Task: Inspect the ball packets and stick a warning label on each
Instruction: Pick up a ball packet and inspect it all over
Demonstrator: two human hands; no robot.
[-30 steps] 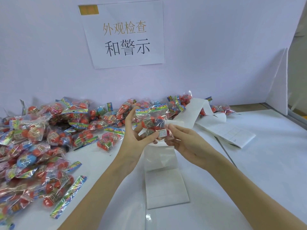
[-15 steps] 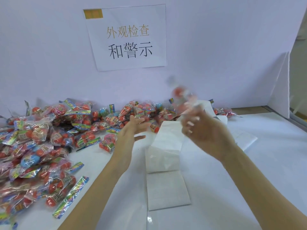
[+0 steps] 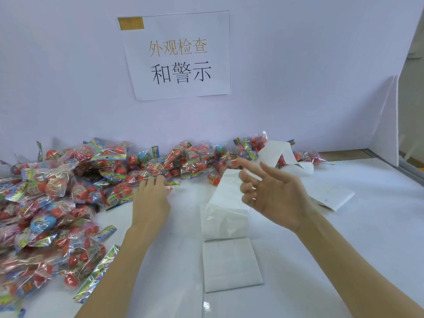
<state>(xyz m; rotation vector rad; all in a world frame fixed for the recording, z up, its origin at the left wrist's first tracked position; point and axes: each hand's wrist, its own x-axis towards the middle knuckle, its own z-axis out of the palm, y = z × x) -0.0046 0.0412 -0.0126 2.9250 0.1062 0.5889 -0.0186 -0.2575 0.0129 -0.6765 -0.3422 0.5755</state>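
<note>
Field notes, standing at the white table [image 3: 344,260]

Landmark: the long white paper strip of label backing [image 3: 229,237] lying folded down the middle of the table, its far end curling up toward the wall

- Heap of clear crinkly packets of red and blue balls with bright printed headers [image 3: 68,191]: spread left of the strip and banked along the wall behind its far end. These are the task's things; none is in either hand
- Left hand [image 3: 151,200]: stretched out left of the strip, palm down, fingertips at the near edge of the heap, on or just over one packet. Whether the fingers have closed on it is hidden by the back of the hand, so I cannot tell the grip
- Right hand [image 3: 273,193]: raised above the strip's far half, palm turned leftward, fingers loosely spread apart, holding nothing
- White paper sign with Chinese lettering [image 3: 179,56]: on the wall, high behind the strip
- A flat white booklet-like sheet [image 3: 332,196]: right of the strip

Step in hand, as I judge it: between packets, with the left hand going for a fresh one

Next move calls for: drawing one packet clear of the pile without dragging its neighbours, turning it over for a look, then the right hand dropping to the strip to peel a label. The crinkly film looks slippery, so a firm pinch seems wise
</note>
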